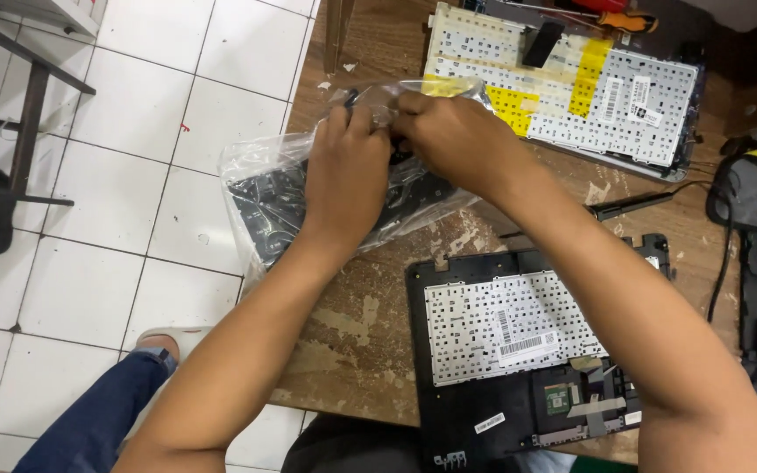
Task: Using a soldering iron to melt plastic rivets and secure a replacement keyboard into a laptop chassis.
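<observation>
Both hands, left hand [346,175] and right hand [453,140], pinch the clear bag [260,180] at the table's [352,333] left edge, black keyboard [265,210] still inside.

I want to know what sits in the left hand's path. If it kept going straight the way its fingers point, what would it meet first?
The left hand points up the table, so past the clear plastic bag it grips, probably only bare wooden tabletop; depth is uncertain.

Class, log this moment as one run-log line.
left hand: gripping clear bag | right hand: gripping bag top | inside: black keyboard | nearby: laptop shell
</observation>
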